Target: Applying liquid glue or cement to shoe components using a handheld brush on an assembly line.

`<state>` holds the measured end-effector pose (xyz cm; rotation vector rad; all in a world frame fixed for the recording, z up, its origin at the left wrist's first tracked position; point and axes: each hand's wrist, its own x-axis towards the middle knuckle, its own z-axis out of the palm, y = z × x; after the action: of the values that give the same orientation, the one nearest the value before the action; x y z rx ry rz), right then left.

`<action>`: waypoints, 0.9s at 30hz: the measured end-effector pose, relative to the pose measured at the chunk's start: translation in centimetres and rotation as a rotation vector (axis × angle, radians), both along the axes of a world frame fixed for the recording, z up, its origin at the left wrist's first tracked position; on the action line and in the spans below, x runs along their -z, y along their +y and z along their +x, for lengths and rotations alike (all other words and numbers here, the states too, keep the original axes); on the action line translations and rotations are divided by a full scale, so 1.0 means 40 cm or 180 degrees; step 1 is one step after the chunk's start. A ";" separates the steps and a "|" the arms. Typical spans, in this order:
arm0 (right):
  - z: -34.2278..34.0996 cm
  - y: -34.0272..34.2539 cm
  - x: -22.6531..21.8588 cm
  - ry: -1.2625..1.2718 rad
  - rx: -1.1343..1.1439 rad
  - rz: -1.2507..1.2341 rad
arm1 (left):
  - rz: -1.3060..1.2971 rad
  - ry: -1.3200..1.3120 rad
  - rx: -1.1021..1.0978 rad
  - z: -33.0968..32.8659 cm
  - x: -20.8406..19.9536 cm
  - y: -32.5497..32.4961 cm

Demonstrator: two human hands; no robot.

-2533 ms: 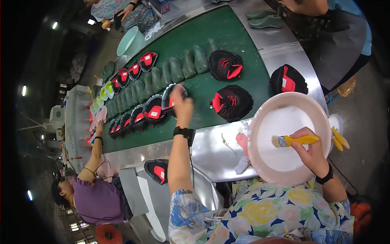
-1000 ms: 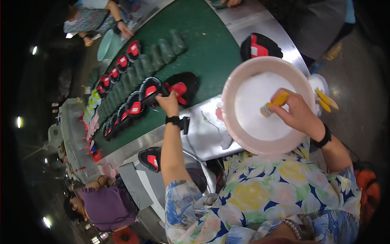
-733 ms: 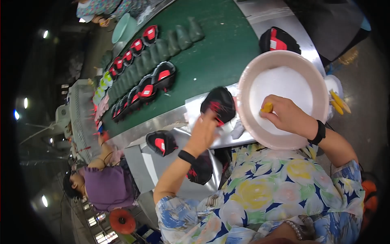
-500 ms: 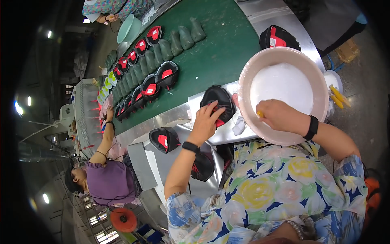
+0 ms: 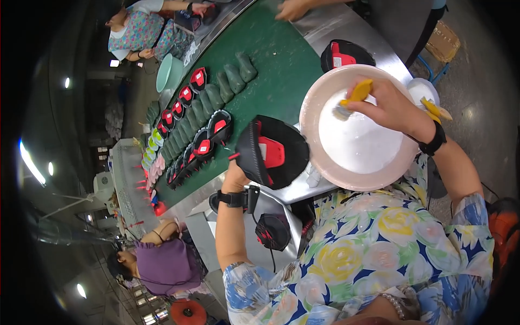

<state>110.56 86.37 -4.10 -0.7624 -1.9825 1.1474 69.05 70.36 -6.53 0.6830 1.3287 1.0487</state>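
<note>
My left hand holds up a black shoe upper with a red inner patch, gripping it from its left side; most of the fingers are hidden behind it. The upper hangs over the table edge, left of a pale pink basin of white liquid. Over the basin, my right hand is closed round the yellow handle of a brush. The bristles are at or just above the liquid; I cannot tell which.
Rows of shoe uppers and dark green foot-shaped forms lie on the green belt. Another upper sits behind the basin. Yellow-handled tools rest at right. Co-workers stand left and far left; another person's hand reaches in.
My left hand has picked the upper off the table and tilted it up. My right hand has moved farther over the basin, bringing the brush into sight. Another person's hand has appeared at the far side.
</note>
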 end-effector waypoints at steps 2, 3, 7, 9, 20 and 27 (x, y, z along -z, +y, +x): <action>-0.033 0.006 -0.039 0.0222 -0.0110 -0.0221 | 0.0080 -0.0282 0.0332 0.026 0.013 0.011; -0.052 0.008 -0.059 0.0347 -0.0202 0.0138 | 0.0059 -0.0283 0.0395 0.058 0.005 0.022; -0.073 0.009 -0.068 0.0756 -0.0533 0.0651 | 0.0711 0.0048 0.0576 0.214 -0.049 0.076; -0.052 0.011 -0.057 0.0605 -0.0304 0.0791 | 0.1057 0.0221 0.0594 0.259 -0.070 0.086; -0.052 -0.069 -0.044 0.0234 0.0696 -0.0633 | 0.2746 0.5656 0.1184 0.248 0.004 0.024; -0.074 -0.122 -0.020 0.0735 0.0590 -0.1573 | 0.2340 0.4635 0.0902 0.220 0.015 0.029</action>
<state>107.61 81.50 -3.30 -0.9859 -1.4187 1.5554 77.85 71.53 -7.14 2.4084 1.8829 0.7127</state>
